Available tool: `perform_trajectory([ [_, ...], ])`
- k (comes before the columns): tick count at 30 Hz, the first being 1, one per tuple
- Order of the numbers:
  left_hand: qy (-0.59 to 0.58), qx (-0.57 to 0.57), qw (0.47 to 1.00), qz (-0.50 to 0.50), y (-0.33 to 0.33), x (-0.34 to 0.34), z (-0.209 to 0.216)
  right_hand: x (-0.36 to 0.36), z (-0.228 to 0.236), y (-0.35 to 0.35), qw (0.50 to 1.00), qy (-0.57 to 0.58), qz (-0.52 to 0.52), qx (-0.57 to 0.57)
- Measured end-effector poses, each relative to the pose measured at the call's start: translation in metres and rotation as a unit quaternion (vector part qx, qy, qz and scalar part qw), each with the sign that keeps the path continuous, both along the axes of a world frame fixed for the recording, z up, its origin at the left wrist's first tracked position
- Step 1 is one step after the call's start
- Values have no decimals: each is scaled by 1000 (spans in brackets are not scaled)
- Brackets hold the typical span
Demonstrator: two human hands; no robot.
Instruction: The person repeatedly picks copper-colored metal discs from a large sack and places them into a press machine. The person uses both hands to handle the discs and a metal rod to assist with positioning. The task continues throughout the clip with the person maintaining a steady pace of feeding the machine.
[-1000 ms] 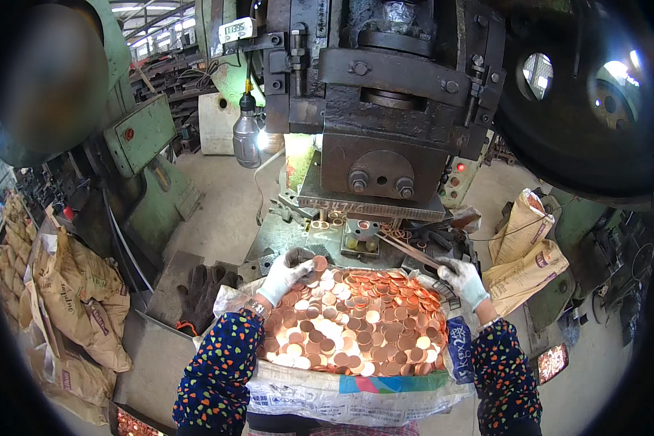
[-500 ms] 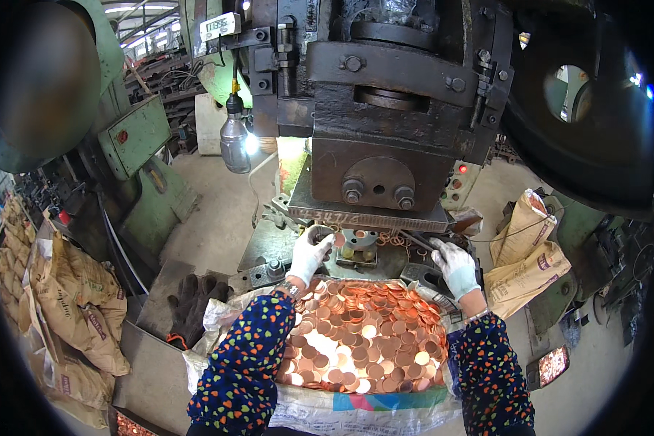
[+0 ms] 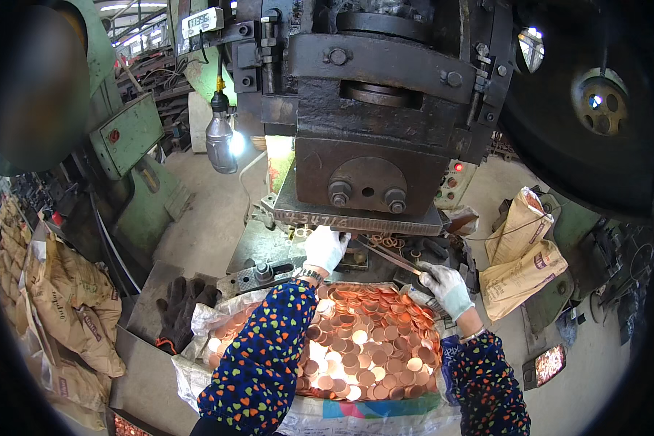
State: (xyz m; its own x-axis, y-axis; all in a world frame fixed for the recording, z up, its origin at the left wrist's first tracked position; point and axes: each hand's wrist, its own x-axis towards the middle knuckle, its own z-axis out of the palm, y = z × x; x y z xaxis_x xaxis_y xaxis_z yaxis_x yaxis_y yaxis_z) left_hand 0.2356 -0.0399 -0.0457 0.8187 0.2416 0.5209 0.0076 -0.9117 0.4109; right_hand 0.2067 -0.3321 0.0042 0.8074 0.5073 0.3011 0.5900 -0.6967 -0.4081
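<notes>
My left hand [image 3: 325,249], in a white glove, reaches under the press's upper block [image 3: 367,178] to the die at its foot. Its fingertips are mostly hidden, so what they hold there does not show. Gloved in white too, my right hand [image 3: 445,287] grips long metal tongs [image 3: 394,258], whose tips point left toward the die, close to my left fingers. Below both hands lies a pile of round copper discs [image 3: 374,341] in an opened white sack [image 3: 298,414]. Several copper rings [image 3: 386,241] lie behind the tongs.
A lit lamp [image 3: 222,138] hangs left of the press. Dark work gloves [image 3: 185,309] lie on the metal surface at left. Paper sacks stand at left [image 3: 73,305] and right [image 3: 523,280]. A large dark wheel [image 3: 581,109] looms at upper right.
My left hand has moved right, from beside the die to over it; the copper disc it pinched is now out of sight. The tongs in my right hand now show more clearly, angled toward the die.
</notes>
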Motion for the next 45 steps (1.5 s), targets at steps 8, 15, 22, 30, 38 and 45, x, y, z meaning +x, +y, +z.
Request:
perform_trajectory([
  [8, -56, 3, 995, -84, 6, -15, 4, -3, 7, 15, 999, 15, 12, -36],
  [15, 59, -43, 983, -168, 43, -87, 12, -33, 11, 23, 997, 49, 60, -9],
  [22, 211, 81, 951, -211, 72, -157, -16, -89, -31, 16, 975, 191, 70, 91],
  [30, 222, 81, 948, -213, 73, -158, -24, -103, -57, 15, 988, 146, 48, 21],
  [38, 189, -23, 940, -284, 64, -162, -28, -101, -67, 13, 993, 111, 44, 23],
  [45, 166, -10, 975, -149, 76, -158, -28, -104, -65, 15, 991, 128, 28, 29],
])
